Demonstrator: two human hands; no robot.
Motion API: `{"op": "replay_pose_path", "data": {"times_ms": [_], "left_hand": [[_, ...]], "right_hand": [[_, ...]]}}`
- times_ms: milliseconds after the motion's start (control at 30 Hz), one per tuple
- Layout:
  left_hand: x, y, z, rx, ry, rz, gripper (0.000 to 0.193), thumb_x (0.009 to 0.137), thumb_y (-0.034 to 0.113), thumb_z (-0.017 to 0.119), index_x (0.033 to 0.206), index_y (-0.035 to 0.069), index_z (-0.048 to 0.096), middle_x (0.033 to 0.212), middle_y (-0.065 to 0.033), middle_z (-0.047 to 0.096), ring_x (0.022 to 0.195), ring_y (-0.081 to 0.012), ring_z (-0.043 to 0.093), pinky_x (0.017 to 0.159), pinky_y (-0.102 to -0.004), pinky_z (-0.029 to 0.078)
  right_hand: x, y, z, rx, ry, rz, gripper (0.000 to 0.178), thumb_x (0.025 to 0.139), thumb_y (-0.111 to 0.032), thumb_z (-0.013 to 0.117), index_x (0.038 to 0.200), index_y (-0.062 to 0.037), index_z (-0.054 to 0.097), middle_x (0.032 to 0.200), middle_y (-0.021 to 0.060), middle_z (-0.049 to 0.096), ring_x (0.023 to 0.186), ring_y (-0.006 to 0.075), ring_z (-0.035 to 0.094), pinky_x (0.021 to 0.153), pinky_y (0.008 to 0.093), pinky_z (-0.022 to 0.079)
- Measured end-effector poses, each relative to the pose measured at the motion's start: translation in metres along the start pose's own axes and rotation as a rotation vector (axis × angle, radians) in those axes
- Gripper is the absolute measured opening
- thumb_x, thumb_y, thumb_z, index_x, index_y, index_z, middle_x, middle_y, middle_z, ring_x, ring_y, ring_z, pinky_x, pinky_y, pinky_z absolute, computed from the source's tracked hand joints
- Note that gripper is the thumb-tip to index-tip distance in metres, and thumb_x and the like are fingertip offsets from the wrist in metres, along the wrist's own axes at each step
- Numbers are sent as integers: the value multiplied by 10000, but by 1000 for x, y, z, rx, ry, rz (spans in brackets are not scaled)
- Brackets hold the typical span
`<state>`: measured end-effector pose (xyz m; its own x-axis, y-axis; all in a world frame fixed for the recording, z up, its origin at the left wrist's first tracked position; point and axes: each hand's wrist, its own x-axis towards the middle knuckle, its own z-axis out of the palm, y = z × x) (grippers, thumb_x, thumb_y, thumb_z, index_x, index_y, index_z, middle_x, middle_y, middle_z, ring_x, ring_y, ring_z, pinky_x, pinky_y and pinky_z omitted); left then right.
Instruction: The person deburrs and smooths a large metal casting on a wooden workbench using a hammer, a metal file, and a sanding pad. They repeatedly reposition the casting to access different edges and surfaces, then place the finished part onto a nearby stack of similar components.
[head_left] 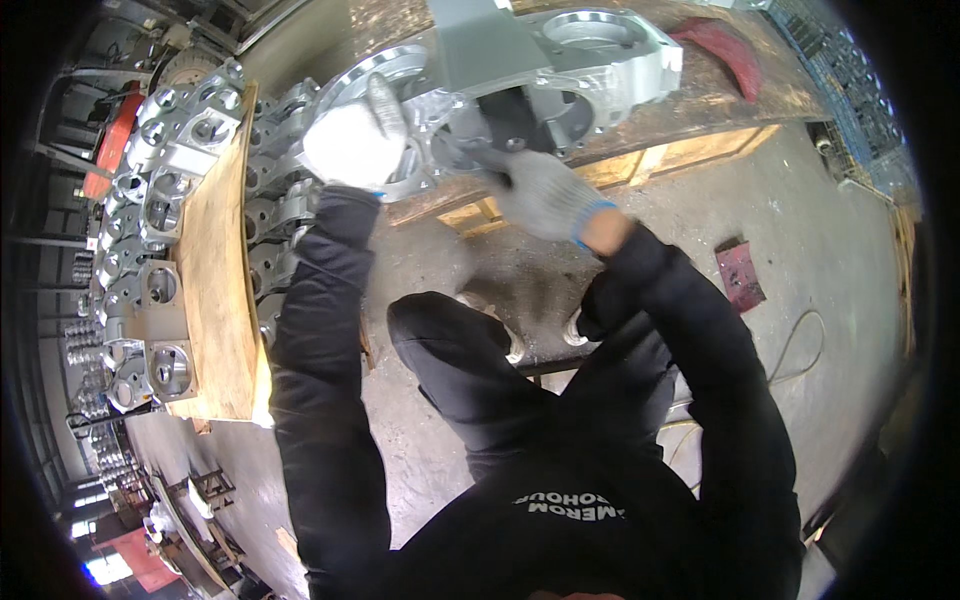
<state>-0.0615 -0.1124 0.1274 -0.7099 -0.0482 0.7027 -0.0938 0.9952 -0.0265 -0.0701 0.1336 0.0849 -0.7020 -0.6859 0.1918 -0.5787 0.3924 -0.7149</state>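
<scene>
Left gloved hand (355, 142): lies over the left end of the silver machined bore housing (578, 76); overexposed, so its closure cannot be told. Right gloved hand (545, 196): at the near edge, fingers toward the central openings; blurred, grip undetermined. The housing lies directly ahead of both hands, long axis left to right, on the wooden bench (700, 112). A red piece (728, 58) rests beyond its right end.
</scene>
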Motion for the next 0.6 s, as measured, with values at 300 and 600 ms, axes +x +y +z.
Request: {"op": "replay_pose_path", "data": {"times_ms": [300,600], "left_hand": [[6,-2,7,-57,212,158,523,1056,327,487,671,54,714,554,-177,627,457,-351,626,457,-432,500],[-20,-32,24,177,146,67,395,1022,351,586,835,39,741,599,-153,641,486,-353,613,454,-476,477]], "right_hand": [[2,10,-14,12,-244,117,379,994,-177,545,1327,-19,635,1019,325,676,968,421,706,857,460,543],[14,46,11,-106,-91,-367,368,979,-319,596,1137,-1,690,1031,288,706,882,398,707,815,460,550]]}}
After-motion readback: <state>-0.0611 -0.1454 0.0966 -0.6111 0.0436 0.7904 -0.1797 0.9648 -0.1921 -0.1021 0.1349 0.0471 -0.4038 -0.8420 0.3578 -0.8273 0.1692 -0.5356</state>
